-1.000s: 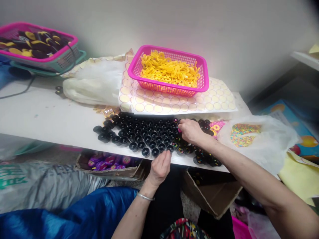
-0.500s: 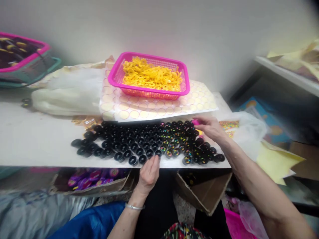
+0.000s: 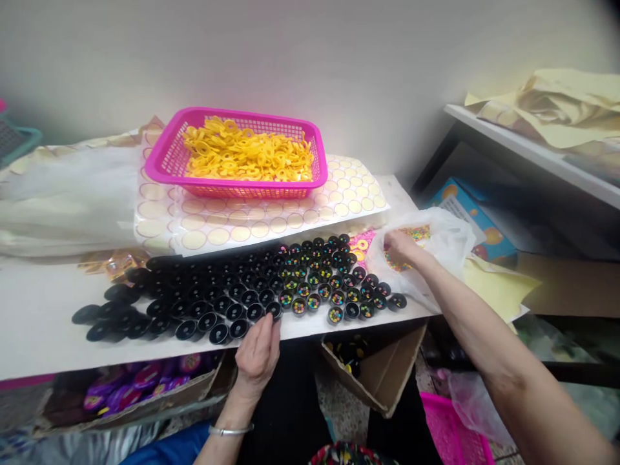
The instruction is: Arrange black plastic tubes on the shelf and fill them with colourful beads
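My left hand [image 3: 259, 352] is at the front edge of the table, its fingers closed round the side of a small black cup [image 3: 274, 311]. Packed close to it on the left stand many black cups [image 3: 207, 321] with no beads visible in them. To the right, other black cups [image 3: 313, 301] hold small multicoloured beads. My right hand [image 3: 403, 248] reaches into a white plastic bag [image 3: 448, 226] of similar beads [image 3: 420, 234]. Its fingers are curled down and mostly hidden there, so whatever they hold does not show.
Behind the cups, a pink basket [image 3: 320, 158] of yellow ring-shaped pieces [image 3: 249, 152] rests on sheets of round stickers [image 3: 264, 223]. Below the table edge are a carton [image 3: 387, 381] and a box of purple packages [image 3: 128, 387]. A shelf [image 3: 527, 145] juts in at the right.
My right hand has moved right, from above the far cups into the bead bag; the pink piece it held is out of sight. My left hand stays at the cup. The view has turned right.
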Action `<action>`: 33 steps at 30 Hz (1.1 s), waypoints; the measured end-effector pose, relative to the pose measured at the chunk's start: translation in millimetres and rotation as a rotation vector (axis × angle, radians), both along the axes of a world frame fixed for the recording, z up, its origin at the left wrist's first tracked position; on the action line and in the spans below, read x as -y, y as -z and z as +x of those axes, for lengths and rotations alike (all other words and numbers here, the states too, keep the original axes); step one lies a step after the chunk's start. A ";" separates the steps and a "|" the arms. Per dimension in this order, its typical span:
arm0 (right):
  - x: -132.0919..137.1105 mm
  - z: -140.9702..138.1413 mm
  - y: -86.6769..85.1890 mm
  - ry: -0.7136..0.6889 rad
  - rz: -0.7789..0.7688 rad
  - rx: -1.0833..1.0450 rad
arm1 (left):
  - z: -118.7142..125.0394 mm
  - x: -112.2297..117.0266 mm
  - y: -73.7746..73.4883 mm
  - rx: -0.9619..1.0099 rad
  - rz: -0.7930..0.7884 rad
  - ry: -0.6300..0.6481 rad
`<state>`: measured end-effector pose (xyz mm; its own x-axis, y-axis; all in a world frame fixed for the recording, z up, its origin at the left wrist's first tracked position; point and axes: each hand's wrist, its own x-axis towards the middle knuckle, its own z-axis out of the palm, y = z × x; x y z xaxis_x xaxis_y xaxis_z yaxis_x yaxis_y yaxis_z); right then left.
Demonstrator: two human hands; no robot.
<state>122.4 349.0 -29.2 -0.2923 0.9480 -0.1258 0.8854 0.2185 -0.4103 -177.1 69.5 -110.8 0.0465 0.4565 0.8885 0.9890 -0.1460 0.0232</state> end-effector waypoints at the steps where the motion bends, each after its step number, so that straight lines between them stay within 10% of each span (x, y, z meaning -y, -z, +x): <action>1: 0.1 2.1 -0.1 -0.010 -0.014 -0.051 | 0.1 -0.2 -0.6 0.002 -0.004 0.002; 9: 26.0 31.1 -16.2 0.085 -0.030 -0.489 | 0.5 -1.9 -3.4 0.032 0.006 0.027; 16: 71.4 -51.3 -51.4 -0.126 -0.208 -0.780 | 5.5 3.9 0.0 0.119 -0.009 0.075; 24: 110.5 -164.6 -41.4 -0.549 -0.236 -0.441 | 4.5 6.8 1.0 0.147 -0.061 0.086; 33: 113.1 -194.9 -38.3 -0.764 0.070 -0.054 | 4.7 7.6 1.7 0.169 -0.061 0.096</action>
